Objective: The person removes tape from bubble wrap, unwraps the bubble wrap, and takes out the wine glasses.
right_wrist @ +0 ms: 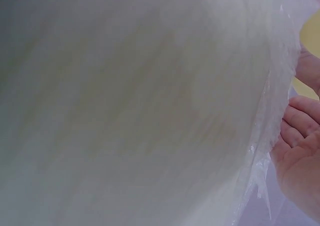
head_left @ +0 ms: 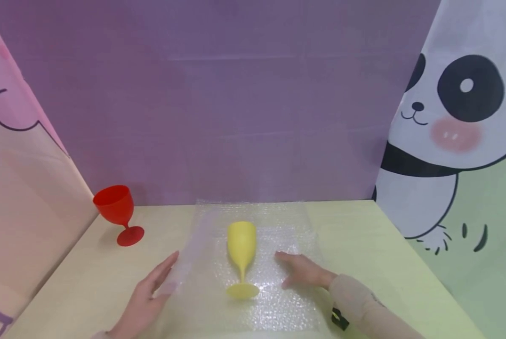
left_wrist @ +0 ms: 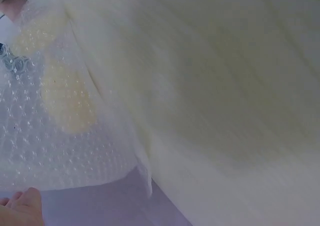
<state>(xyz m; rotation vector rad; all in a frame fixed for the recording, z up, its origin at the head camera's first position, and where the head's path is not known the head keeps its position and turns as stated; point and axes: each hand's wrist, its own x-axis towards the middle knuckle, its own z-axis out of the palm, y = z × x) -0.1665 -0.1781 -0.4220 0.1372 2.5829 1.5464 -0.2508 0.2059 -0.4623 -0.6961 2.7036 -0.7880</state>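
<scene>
A yellow plastic goblet point(head_left: 242, 245) lies on its side on a sheet of clear bubble wrap point(head_left: 278, 310), its foot towards me. In the left wrist view the goblet point(left_wrist: 67, 98) shows blurred through the bubble wrap point(left_wrist: 30, 151). My left hand point(head_left: 144, 296) is at the sheet's left edge, fingers extended and thumb apart. Over the right part of the sheet, my right hand point(head_left: 301, 270) spreads its fingers and thumb towards the goblet. The right wrist view shows this hand's palm point(right_wrist: 302, 161) beside the wrap's edge point(right_wrist: 260, 136); neither hand touches the goblet.
A red goblet point(head_left: 119, 212) stands upright on the pale table point(head_left: 363, 245) at the back left. A purple sheet point(head_left: 236, 103) rises behind the table. Printed panels flank it, with a panda point(head_left: 439, 136) on the right one. A small black item point(head_left: 340, 318) shows under the right forearm.
</scene>
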